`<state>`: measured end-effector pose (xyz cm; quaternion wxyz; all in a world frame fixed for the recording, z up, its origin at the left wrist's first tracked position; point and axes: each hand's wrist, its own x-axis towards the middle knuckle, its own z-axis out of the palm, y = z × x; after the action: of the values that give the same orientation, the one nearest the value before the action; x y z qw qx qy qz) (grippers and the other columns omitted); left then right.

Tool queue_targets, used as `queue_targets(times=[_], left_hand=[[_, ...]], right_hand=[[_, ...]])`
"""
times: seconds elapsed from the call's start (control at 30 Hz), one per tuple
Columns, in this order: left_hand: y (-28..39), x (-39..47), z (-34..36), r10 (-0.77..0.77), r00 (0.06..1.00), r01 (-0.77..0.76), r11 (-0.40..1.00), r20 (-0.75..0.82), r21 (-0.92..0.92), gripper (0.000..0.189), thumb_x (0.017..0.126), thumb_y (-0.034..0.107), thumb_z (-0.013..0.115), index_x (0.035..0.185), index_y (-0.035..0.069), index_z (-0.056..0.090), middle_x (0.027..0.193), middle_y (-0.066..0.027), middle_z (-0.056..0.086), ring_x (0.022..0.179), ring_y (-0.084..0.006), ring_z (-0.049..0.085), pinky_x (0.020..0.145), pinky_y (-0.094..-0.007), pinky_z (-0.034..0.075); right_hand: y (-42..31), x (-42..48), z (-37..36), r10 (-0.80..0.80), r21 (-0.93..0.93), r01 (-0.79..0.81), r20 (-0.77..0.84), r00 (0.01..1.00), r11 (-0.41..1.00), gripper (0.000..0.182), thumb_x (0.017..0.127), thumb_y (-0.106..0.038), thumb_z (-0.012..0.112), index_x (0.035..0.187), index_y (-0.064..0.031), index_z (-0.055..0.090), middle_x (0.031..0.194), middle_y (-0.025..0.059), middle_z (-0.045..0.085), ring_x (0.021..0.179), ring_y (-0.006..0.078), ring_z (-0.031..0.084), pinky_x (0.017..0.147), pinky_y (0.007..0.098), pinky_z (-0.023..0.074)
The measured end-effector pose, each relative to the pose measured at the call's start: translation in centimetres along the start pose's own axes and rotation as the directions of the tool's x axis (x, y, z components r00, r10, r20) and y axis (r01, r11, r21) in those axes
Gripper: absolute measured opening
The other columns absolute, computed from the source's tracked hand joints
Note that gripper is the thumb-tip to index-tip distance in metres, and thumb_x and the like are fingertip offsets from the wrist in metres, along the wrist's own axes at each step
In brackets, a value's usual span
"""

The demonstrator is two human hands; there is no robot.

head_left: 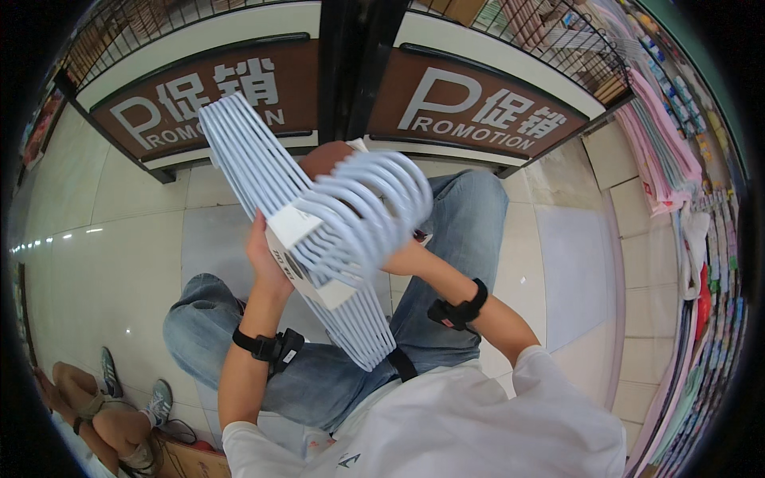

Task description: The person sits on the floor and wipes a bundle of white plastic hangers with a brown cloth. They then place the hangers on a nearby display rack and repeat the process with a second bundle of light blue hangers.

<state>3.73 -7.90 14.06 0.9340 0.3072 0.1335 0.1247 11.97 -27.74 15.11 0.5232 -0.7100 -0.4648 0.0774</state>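
A bundle of several pale blue clothes hangers is held up in front of me, tilted, its blurred hooks at the upper right. A paper band with printing wraps the middle. My left hand grips the bundle at this band, thumb along its edge. Close behind the hooks is my right hand; its fingers are hidden, so its hold does not show. Beyond the bundle appears a brown rounded object, partly covered.
Two display stands with brown promotion panels and wire baskets stand ahead. Pink textiles and packaged goods line the right side. At lower left, another person's legs are beside a cardboard box.
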Motion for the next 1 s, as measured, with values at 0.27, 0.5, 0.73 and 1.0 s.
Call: queue_targets(times=[0.27,0.5,0.73,1.0], left_hand=[[-0.1,-0.2,0.7,0.029,0.996,-0.039,0.992,0.089,0.119,0.058,0.097,0.045,0.03,0.124,-0.005,0.043,0.124,-0.0178,0.051,0.11,-0.0253,0.055,0.095,-0.036,0.044],[2.8,1.2,-2.3,0.346,0.931,-0.362,0.917,0.116,0.168,0.045,0.098,0.045,0.034,0.11,0.004,0.05,0.106,-0.0099,0.057,0.1,-0.0193,0.057,0.087,-0.031,0.046],[6.5,0.9,-3.4,0.563,0.823,-0.532,0.715,0.078,0.453,0.047,0.097,0.046,0.035,0.108,0.003,0.049,0.103,-0.0103,0.055,0.096,-0.0199,0.056,0.087,-0.0315,0.045],[5.9,0.2,-3.5,0.481,0.851,-0.523,0.733,0.213,0.436,0.047,0.097,0.046,0.036,0.104,0.001,0.049,0.106,-0.013,0.056,0.099,-0.0224,0.054,0.09,-0.0343,0.043]], right_hand=[[4.2,-0.8,-0.7,0.186,0.377,-0.17,-0.006,0.983,0.91,0.051,0.09,-0.024,0.055,0.133,0.0002,0.04,0.129,0.0124,0.049,0.117,0.0186,0.047,0.1,0.0312,0.0365],[5.1,-0.2,-7.1,0.467,0.551,-0.207,-0.388,0.794,0.809,0.028,0.087,0.0,0.044,0.111,0.0014,0.058,0.106,0.0068,0.062,0.093,0.0142,0.058,0.081,0.0271,0.0469],[0.3,1.8,-14.8,0.173,0.047,-0.176,-0.548,0.818,0.983,0.029,0.086,-0.009,0.052,0.113,0.0013,0.057,0.103,0.0062,0.061,0.095,0.0149,0.057,0.081,0.0289,0.0465],[-2.6,7.4,-6.3,0.045,0.033,-0.039,-0.241,0.969,0.999,0.04,0.073,-0.006,0.062,0.112,-0.0026,0.053,0.106,0.0083,0.057,0.102,0.016,0.054,0.089,0.028,0.042]])
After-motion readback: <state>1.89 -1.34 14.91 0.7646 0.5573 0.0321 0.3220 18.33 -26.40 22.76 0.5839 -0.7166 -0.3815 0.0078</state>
